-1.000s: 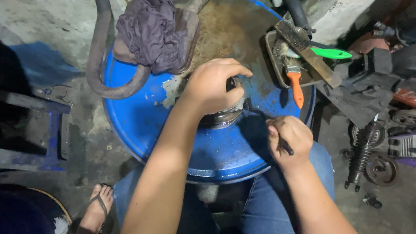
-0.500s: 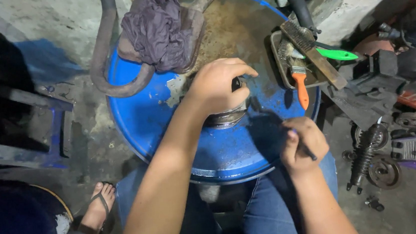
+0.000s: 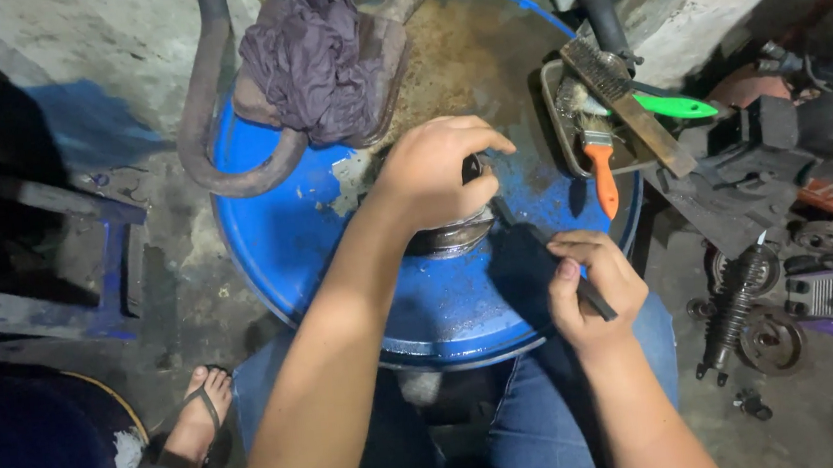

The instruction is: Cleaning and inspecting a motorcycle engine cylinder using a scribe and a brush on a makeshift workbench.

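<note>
We are working with two hands on one blue drum [image 3: 277,246]. Our left hand [image 3: 441,172] is clamping down over one round metal part [image 3: 452,236] sitting near the middle of the drum lid. Our right hand [image 3: 592,284] is closing around one thin dark tool [image 3: 549,253] at the near right edge, its tip reaching the part. One purple rag [image 3: 315,52] is lying at the far edge; one tray [image 3: 558,111] with two brushes [image 3: 599,163] is sitting at the right edge.

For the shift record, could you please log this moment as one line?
left hand: pressing on round metal part | right hand: gripping dark tool angled toward the part | surface: blue drum top | nearby: orange-handled brush
</note>
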